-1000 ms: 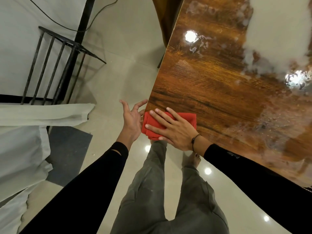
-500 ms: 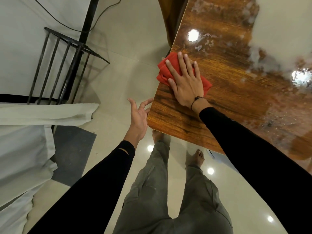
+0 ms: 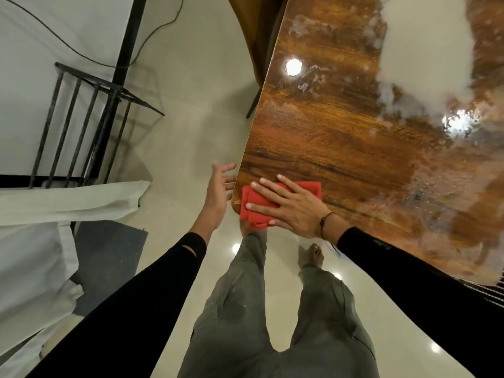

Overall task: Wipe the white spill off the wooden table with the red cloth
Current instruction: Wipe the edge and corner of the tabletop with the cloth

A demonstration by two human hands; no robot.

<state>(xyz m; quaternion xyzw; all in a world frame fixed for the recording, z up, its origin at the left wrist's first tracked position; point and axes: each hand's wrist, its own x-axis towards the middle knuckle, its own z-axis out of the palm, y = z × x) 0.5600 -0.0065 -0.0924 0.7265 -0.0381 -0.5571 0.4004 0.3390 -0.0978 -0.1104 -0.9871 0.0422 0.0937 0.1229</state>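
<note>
At the worktop's near corner: right hand flat, fingers spread, pressing down on red cloth, not clenched. Left hand released, just beside that corner. White spill far across the worktop from the cloth.

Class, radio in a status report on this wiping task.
Right hand flat on red cloth at table corner. Left hand open, empty. White spill remains. Nothing blocking.

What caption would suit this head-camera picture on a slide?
Right hand presses the red cloth flat at the wooden table corner; open left hand waits off the edge, white spill far across.
</note>
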